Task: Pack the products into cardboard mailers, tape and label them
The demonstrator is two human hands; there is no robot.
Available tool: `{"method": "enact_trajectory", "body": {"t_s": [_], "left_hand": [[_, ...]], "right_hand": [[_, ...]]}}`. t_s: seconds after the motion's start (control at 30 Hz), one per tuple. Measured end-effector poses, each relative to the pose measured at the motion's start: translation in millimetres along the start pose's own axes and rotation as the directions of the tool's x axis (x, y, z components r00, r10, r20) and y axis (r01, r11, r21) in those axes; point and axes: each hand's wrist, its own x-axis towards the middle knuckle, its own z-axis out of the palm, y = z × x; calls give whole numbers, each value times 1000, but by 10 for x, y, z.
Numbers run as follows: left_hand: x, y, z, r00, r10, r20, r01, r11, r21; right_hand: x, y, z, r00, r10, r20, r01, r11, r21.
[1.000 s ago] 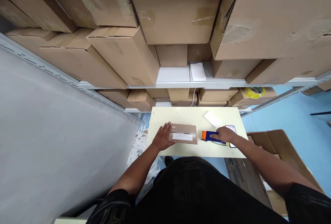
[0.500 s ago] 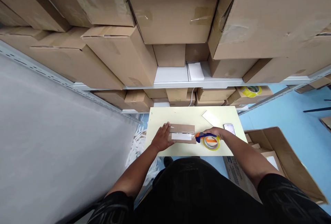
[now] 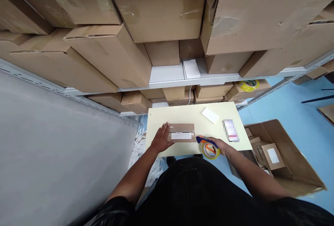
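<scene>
A small cardboard box (image 3: pixel 182 127) lies on the pale table, with clear tape over its top and a white label (image 3: pixel 181 136) on it. My left hand (image 3: pixel 162 138) rests flat against the box's left end, fingers stretched out and thumb along the near side. My right hand (image 3: pixel 218 145) is closed around a blue and orange tape dispenser (image 3: pixel 207 140) loaded with a yellow-edged roll of clear tape (image 3: pixel 210 150). The dispenser's head is just right of the box's right end; whether they touch I cannot tell.
On the pale table (image 3: pixel 156 113) lie a white card (image 3: pixel 210 115) and a phone-like item (image 3: pixel 231 130), blurred out. Shelves (image 3: pixel 167 74) full of cartons stand behind. A large open carton (image 3: pixel 294 156) holding smaller boxes is at right. Another tape roll (image 3: pixel 248 85) sits on the lower shelf.
My right hand and the dispenser have moved slightly down and left, uncovering more of the phone-like item. My left hand stays at the box. The whole view has shifted a little.
</scene>
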Motion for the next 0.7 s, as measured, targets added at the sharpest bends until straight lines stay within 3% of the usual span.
{"method": "enact_trajectory", "body": {"t_s": [0.07,0.13,0.17,0.27,0.37,0.43,0.53,0.63,0.7], "left_hand": [[0,-2,10,1000,-4,-3,4,1000,-29],[-3,1,19,1000,-9,-3,9,998,-60],[-6,8,22,1000,-14,-5,14,997,-78],[-33,52,34,997,-65,-43,58,987,-151],[-100,110,75,980,-181,-81,153,950,-272],[-174,131,129,954,-293,-64,244,883,-402],[-320,111,238,890,-450,69,385,663,-642],[-453,48,333,865,-443,237,443,451,-775],[-496,7,366,873,-393,288,446,408,-797]], "right_hand": [[-56,35,15,979,-89,-185,66,990,-124],[-74,24,16,897,-273,-348,116,905,-409],[-63,8,18,845,-382,-375,118,816,-566],[49,-45,54,733,-621,-278,61,468,-882],[229,-68,130,698,-692,-186,0,260,-966],[331,-56,182,687,-706,-168,-20,214,-977],[383,0,228,643,-750,-153,-11,191,-981],[302,102,249,525,-842,-128,71,193,-979],[215,185,289,479,-874,-87,179,194,-964]]}}
